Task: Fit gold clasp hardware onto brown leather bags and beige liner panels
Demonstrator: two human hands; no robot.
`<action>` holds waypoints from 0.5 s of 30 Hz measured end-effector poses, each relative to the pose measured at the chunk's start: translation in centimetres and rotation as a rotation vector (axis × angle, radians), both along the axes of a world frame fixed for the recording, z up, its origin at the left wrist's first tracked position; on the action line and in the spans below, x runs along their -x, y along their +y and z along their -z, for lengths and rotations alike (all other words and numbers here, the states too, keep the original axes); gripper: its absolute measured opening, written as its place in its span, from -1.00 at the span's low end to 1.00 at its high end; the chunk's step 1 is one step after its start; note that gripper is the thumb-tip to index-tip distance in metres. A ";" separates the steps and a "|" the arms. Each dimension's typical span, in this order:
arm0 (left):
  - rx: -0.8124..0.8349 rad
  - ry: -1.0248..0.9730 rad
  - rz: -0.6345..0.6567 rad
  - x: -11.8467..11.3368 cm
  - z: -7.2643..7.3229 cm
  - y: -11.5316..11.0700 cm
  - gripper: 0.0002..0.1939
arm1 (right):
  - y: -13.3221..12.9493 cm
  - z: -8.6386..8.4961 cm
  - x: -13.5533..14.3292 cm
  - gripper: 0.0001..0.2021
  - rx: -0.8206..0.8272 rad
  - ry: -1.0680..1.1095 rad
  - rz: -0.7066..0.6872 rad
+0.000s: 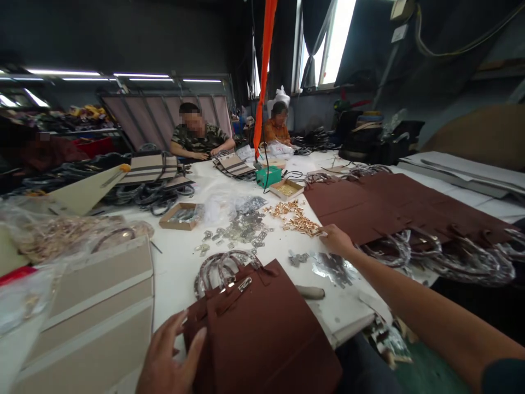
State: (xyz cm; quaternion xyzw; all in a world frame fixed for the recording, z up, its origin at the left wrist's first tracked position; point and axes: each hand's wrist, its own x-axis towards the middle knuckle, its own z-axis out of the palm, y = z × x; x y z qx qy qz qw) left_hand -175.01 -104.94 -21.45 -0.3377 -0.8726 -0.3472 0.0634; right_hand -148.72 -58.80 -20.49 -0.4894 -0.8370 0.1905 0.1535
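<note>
Brown leather-like panels [270,328] lie stacked at the table's near edge, with wrapped handles [223,268] at their far end and a metal clasp [245,284] on top. At the left edge of this stack is my left hand [170,350], thumb and fingers apart. My right hand [336,239] reaches to the near right side of a pile of gold-coloured metal pieces [301,221]; its fingertips are together at the pile, and anything between them is too small to make out. Silver metal plates [246,230] are scattered left of the gold pile.
Beige panels [102,306] lie at left, more brown panels [394,202] at right. Farther back are a cardboard box [179,216], a small tray [287,189] and a green box [268,176]. A hanging orange strip [264,76] comes down mid-table. Two people sit across the table.
</note>
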 end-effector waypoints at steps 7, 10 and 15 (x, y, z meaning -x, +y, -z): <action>0.204 0.261 0.029 -4.6 -0.3 5.2 -0.47 | 1.4 1.8 0.4 -0.79 -0.033 -0.034 -0.101; 0.270 0.271 -0.035 -5.7 -0.6 5.6 -0.60 | 2.0 2.6 -0.4 -0.77 -0.046 0.040 -0.134; 0.236 0.251 -0.035 -6.3 -0.3 6.7 -0.72 | 1.1 2.2 -2.4 -0.68 0.031 0.450 -0.088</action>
